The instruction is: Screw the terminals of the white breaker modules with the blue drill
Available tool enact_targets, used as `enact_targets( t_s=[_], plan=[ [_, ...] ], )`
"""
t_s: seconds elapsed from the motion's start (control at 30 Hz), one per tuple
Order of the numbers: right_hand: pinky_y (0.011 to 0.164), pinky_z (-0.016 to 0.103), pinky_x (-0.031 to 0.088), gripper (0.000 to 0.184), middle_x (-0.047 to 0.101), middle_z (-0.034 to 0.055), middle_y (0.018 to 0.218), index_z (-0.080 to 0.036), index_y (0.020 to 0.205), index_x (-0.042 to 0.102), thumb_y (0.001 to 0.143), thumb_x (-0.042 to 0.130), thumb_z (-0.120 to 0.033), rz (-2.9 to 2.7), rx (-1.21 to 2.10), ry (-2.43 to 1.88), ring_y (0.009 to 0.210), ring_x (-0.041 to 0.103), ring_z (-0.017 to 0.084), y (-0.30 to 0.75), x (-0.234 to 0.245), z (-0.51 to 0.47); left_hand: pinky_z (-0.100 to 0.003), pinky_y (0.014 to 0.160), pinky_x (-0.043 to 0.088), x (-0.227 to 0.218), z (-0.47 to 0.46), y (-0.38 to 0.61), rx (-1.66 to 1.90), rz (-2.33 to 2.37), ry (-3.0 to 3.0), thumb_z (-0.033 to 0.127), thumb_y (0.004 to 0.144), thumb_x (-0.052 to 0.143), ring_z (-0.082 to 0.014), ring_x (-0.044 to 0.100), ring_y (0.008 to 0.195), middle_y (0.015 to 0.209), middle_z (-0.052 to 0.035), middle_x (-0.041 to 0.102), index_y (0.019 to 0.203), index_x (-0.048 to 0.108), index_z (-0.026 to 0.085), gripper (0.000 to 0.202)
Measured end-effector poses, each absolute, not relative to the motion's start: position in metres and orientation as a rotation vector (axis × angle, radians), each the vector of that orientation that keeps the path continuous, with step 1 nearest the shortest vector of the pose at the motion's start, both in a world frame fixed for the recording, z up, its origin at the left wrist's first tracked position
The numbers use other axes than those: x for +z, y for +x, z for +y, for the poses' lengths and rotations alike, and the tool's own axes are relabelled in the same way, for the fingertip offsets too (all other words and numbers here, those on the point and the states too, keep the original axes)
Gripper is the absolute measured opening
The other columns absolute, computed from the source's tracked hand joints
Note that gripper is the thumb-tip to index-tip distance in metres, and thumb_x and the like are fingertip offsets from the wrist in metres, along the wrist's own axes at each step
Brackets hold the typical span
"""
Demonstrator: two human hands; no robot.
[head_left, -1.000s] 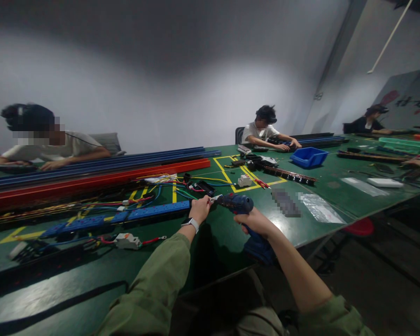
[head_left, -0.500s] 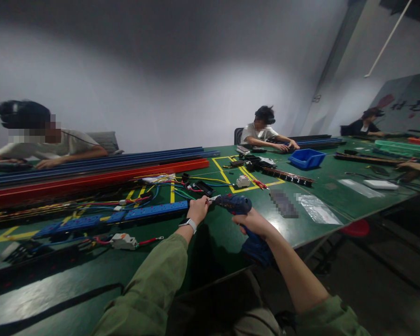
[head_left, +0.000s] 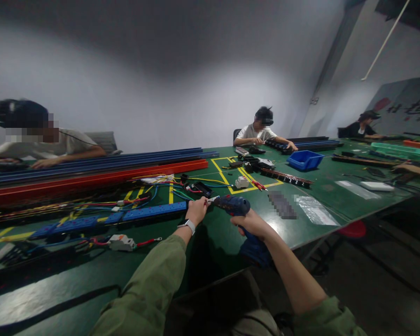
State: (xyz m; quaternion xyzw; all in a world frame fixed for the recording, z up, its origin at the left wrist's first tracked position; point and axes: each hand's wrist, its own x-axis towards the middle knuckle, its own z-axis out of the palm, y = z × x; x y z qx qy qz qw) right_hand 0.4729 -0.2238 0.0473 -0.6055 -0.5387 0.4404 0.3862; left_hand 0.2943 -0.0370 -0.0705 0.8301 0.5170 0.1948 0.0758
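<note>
My right hand [head_left: 252, 223] is wrapped round the grip of a blue cordless screwdriver [head_left: 235, 205], whose bit points left toward my left hand. My left hand [head_left: 197, 209], with a watch on the wrist, is closed in a pinch at the tip of the bit, right at the end of a long blue power strip [head_left: 124, 215] lying on the green table [head_left: 213, 238]. What the fingers pinch is too small to make out. Coloured wires [head_left: 154, 189] and a small white breaker [head_left: 121, 242] lie near the strip.
Long red [head_left: 101, 179] and blue rails [head_left: 101, 161] run along the table behind the strip. A blue bin [head_left: 304, 159], black parts and plastic bags [head_left: 313, 210] lie to the right. Three other people sit at the far side. A red stool [head_left: 352, 229] stands below the table edge.
Both hands and the screwdriver keep their hold and place. The view has shifted slightly right.
</note>
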Motion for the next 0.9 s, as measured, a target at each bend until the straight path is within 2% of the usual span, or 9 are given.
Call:
enact_targets(
  t_s=[0.3,0.9],
  plan=[
    [0.042,0.019,0.034,0.007,0.05,-0.0053,0.05,-0.017,0.075,0.054,0.075,0.061,-0.018,-1.376,1.129,-1.545,0.041,0.048,0.009,0.474,0.043,-0.222,-0.036,0.093,0.032,-0.072,-0.036,0.294,0.595,1.528,2.49,0.038,0.1,0.044,-0.0224,0.068,0.099,0.098,-0.0066,0.074,0.111,0.059,0.023,0.024],
    [0.04,0.019,0.034,0.015,0.052,-0.0061,0.055,-0.016,0.088,0.058,0.074,0.063,-0.02,-1.365,1.11,-1.515,0.041,0.05,0.009,0.477,0.038,-0.219,-0.035,0.093,0.033,-0.07,-0.038,0.295,0.584,1.539,2.496,0.039,0.1,0.045,-0.0222,0.068,0.1,0.099,-0.0073,0.074,0.111,0.059,0.023,0.025]
  ],
)
